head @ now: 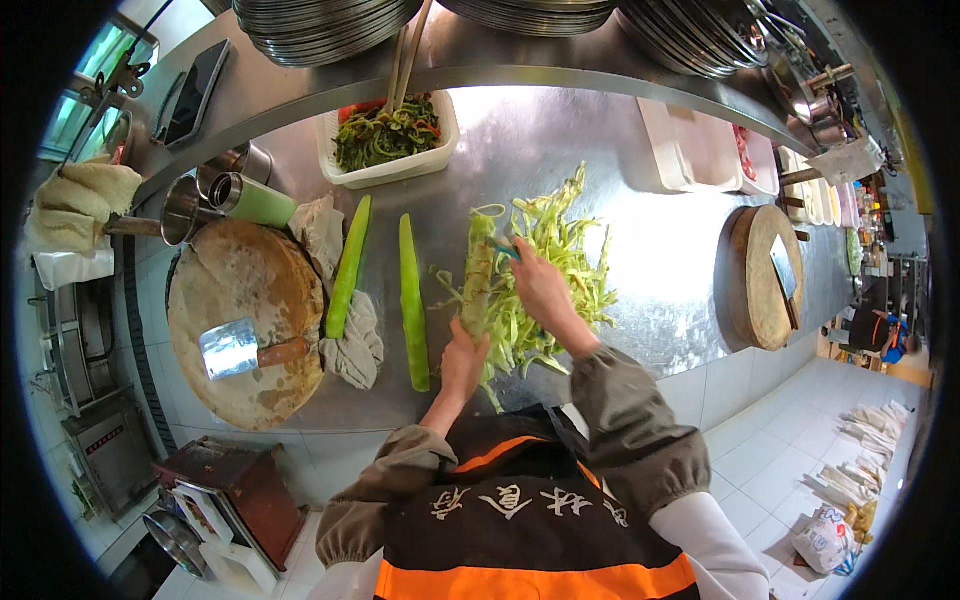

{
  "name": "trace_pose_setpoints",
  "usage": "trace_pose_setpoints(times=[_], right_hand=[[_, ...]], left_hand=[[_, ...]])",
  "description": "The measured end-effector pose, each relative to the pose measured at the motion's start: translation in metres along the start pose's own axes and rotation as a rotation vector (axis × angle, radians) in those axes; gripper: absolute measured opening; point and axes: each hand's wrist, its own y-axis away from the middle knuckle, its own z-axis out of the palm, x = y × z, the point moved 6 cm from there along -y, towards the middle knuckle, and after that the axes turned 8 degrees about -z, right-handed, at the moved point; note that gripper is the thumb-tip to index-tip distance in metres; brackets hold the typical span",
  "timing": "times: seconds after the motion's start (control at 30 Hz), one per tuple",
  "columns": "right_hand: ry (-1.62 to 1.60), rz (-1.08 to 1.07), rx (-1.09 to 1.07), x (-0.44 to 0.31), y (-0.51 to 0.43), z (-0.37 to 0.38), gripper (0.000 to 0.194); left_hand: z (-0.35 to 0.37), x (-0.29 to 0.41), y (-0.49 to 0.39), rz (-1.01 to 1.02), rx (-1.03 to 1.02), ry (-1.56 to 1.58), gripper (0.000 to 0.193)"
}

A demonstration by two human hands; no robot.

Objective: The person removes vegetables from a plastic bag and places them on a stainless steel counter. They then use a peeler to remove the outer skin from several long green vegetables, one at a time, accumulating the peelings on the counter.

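My left hand [463, 358] grips the near end of a thick green stem vegetable [477, 281], partly peeled, with brownish marks. A blue-handled peeler [504, 246] is in my right hand [541, 281], against the stem's far part. A heap of pale green peelings [566, 262] lies to the right of the stem and beneath my right forearm. To the left, a smooth peeled green stem [412, 300] lies on the steel table [382, 255]; another peeled stem [349, 270] rests farther left, its near end on a crumpled cloth [360, 349].
A round wooden chopping block [247, 300] with a cleaver [247, 351] stands at left; another block [757, 277] with a cleaver [784, 274] stands at right. A white basket [390, 176] of greens sits behind. A shelf [480, 75] holding plate stacks crosses above. One person [877, 330] is far right.
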Motion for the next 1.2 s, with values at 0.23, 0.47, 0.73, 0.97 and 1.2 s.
trace_pose_setpoints(times=[0.23,0.47,0.73,0.97,1.2], right_hand=[[0.324,-0.062,-0.042,-0.015,0.031,0.073,0.054],[-0.094,0.120,0.086,-0.005,0.006,0.047,0.052],[0.001,-0.024,-0.188,-0.010,0.042,0.076,0.057],[0.210,0.070,0.195,-0.020,0.027,0.054,0.057],[-0.073,-0.043,0.033,-0.020,0.015,0.034,0.047]], left_hand=[[0.003,-0.009,-0.008,-0.047,-0.022,-0.387,0.053],[0.002,-0.006,-0.009,-0.052,-0.012,-0.385,0.060],[-0.005,-0.008,-0.013,-0.028,-0.010,-0.361,0.060],[0.005,-0.001,-0.010,0.024,0.137,-0.514,0.061],[-0.018,-0.005,-0.009,0.084,-0.108,0.186,0.047]])
